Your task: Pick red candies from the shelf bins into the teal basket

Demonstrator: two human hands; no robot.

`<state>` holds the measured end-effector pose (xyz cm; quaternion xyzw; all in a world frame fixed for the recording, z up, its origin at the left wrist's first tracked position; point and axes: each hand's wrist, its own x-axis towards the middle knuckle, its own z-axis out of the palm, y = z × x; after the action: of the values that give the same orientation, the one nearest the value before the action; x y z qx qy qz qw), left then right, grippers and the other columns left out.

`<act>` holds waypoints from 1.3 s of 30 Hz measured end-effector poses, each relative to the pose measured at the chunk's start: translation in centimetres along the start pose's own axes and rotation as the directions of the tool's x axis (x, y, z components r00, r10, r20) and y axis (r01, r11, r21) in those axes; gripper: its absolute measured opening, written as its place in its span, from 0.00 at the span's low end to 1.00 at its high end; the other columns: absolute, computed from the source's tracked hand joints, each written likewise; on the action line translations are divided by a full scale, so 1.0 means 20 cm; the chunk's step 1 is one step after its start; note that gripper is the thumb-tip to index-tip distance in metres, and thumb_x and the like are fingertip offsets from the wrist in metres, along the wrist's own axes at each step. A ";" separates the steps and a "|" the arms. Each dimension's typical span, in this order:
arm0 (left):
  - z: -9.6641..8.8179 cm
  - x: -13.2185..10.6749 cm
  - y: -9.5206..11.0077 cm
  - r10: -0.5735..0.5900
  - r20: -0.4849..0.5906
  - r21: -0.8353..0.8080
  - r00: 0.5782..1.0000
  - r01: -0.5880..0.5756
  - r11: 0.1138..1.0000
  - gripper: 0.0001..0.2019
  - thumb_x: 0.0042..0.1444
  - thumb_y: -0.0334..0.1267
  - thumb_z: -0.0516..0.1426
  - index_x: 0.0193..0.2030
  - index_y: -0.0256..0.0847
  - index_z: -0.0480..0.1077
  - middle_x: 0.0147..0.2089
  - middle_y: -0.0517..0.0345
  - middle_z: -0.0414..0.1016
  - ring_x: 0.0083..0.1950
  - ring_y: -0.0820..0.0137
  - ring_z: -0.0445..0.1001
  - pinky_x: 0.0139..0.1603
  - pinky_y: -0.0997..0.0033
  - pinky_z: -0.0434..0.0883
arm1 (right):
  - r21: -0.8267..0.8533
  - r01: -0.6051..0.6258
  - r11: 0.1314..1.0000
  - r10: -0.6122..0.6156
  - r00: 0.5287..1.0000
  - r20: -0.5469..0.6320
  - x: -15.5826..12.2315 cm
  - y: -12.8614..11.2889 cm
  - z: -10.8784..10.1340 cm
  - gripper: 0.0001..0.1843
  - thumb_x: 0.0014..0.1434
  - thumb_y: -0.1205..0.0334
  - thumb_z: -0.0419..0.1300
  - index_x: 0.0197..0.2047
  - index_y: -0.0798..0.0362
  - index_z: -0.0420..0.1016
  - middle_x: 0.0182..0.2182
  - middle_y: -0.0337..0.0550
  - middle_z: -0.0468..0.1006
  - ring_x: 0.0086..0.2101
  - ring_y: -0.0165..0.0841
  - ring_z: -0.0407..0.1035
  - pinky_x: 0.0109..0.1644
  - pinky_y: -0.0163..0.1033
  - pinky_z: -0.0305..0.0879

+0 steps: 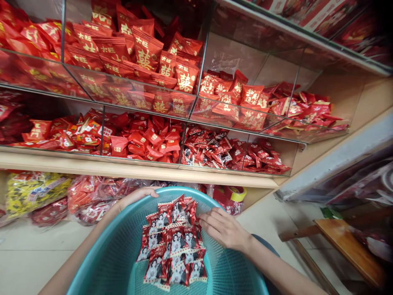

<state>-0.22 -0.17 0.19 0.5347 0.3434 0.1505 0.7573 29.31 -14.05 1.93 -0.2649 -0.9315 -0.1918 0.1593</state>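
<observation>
My left hand (139, 195) grips the far left rim of a turquoise plastic basket (106, 241), its fingers over the edge. Inside, toward the far wall, lies a heap of small red candy packets (176, 241) printed with black-and-white figures. My right hand (222, 227) reaches over the right side of the basket, palm down and fingers stretched out. Its fingertips are at the right edge of the heap; whether they touch a packet is hard to see. Nothing shows in this hand.
Ahead stands a wooden shelf (138, 167) with clear-walled bins of red packets (144, 49). Plastic bags of packets, one yellow (37, 192), lie beneath it, near a roll of yellow tape (236, 193). A wooden stool (346, 246) stands at right on the tiled floor (37, 258).
</observation>
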 end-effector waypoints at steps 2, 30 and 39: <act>-0.01 0.00 -0.01 0.006 0.003 -0.011 1.000 -0.006 1.000 0.24 0.48 0.36 0.54 0.54 0.45 0.68 0.47 0.60 0.76 0.47 0.61 0.71 0.47 0.69 0.66 | 0.009 -0.027 1.000 0.027 0.998 0.061 0.02 0.00 0.03 0.11 0.63 0.72 0.47 0.43 0.57 0.69 0.42 0.48 0.76 0.37 0.32 0.68 0.42 0.40 0.64; -0.03 0.02 -0.02 0.008 -0.072 0.068 0.997 -0.004 0.998 0.19 0.46 0.39 0.56 0.47 0.45 0.72 0.50 0.58 0.73 0.53 0.60 0.67 0.55 0.66 0.62 | 0.578 -0.795 -0.183 0.604 0.373 0.705 -0.01 0.00 -0.04 0.15 0.52 0.49 0.58 0.30 0.52 0.61 0.15 0.29 0.65 0.16 0.27 0.62 0.19 0.31 0.54; -0.01 0.01 -0.01 -0.019 -0.067 0.033 0.998 0.021 0.999 0.21 0.46 0.39 0.56 0.49 0.45 0.71 0.47 0.58 0.75 0.51 0.58 0.69 0.53 0.65 0.63 | 0.340 -0.940 0.037 0.414 0.324 0.851 -0.04 0.00 0.05 0.05 0.54 0.69 0.48 0.29 0.51 0.60 0.11 0.29 0.64 0.16 0.29 0.66 0.19 0.30 0.59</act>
<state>-0.30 0.05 0.00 0.5384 0.3765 0.1549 0.7378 29.78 -14.03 0.78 -0.6296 -0.6177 0.4663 0.0681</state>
